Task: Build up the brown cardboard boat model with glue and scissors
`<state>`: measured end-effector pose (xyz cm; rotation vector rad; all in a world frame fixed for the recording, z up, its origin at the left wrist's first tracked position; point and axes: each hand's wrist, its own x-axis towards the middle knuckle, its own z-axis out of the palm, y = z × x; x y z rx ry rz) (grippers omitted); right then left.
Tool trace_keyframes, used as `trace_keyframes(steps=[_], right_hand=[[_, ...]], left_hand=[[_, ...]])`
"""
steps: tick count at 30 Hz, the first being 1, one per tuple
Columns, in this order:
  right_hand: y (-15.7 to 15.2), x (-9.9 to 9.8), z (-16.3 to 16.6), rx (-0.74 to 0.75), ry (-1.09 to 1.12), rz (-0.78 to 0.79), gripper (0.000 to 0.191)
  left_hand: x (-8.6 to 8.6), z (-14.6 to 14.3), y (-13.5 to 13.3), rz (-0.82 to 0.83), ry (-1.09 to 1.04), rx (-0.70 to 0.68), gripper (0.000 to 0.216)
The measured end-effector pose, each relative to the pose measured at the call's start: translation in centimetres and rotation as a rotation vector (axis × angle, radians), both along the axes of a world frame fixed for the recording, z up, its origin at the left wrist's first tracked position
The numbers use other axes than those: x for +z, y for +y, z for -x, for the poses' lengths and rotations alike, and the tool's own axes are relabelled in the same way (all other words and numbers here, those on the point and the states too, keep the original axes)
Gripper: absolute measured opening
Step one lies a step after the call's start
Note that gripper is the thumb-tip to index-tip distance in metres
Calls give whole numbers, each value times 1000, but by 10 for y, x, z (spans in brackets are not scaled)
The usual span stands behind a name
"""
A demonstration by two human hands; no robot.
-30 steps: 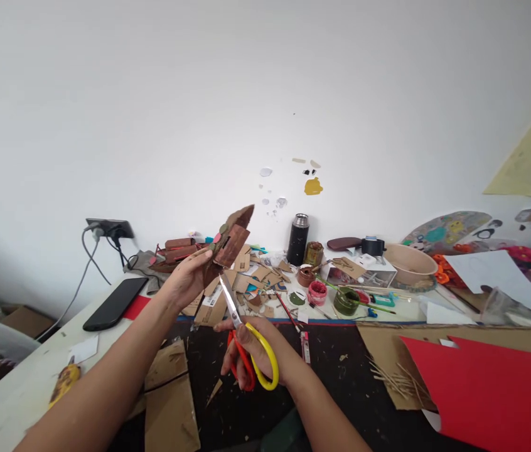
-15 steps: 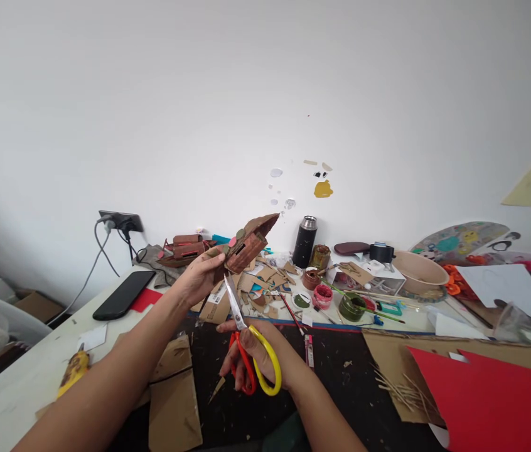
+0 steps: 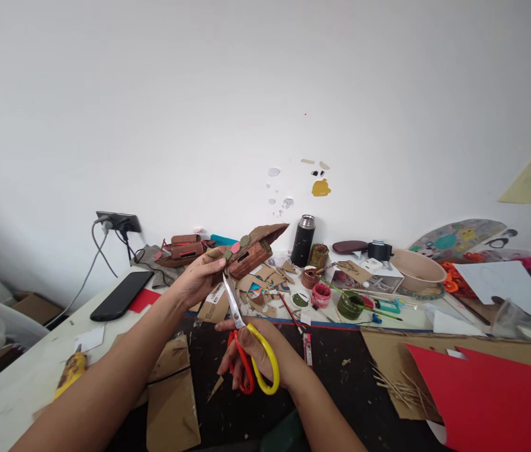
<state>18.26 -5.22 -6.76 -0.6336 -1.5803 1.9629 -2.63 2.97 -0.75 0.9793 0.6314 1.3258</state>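
In my left hand (image 3: 203, 274) is a brown-painted cardboard model boat (image 3: 251, 259), with pink and green discs along its side and a pointed end tilted up to the right. My right hand (image 3: 246, 351) is closed on scissors (image 3: 241, 326) with one red and one yellow handle. The scissor blades point up toward the boat's lower left end, close to my left fingers. I cannot tell whether the tips touch the boat. Farther back on the left lies a similar brown boat (image 3: 185, 251).
Cardboard scraps (image 3: 265, 289) cover the middle of the table. Behind them stand a black thermos (image 3: 303, 241) and open paint jars (image 3: 350, 304). A phone (image 3: 122, 295) and a yellow glue gun (image 3: 71, 373) lie left. Red paper (image 3: 486, 395) sits right, beside thin sticks (image 3: 402, 387).
The boat has turned in my left hand, its pointed end moving right and slightly down. My right hand and the scissors have hardly moved.
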Motion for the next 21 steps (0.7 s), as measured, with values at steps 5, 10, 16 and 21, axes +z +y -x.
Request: trace_keyframes(steps=[5, 10, 16, 21], right_hand=[[0, 4, -1, -8, 28, -40, 111], [-1, 7, -1, -35, 17, -56, 109], [-2, 10, 1, -74, -28, -50, 112], [-4, 12, 2, -122, -52, -35, 110]], left_hand=[[-1, 1, 0, 10, 18, -14, 50], [-2, 2, 1, 9, 25, -20, 51], [-1, 2, 0, 0, 30, -24, 53], [2, 1, -2, -3, 32, -38, 55]])
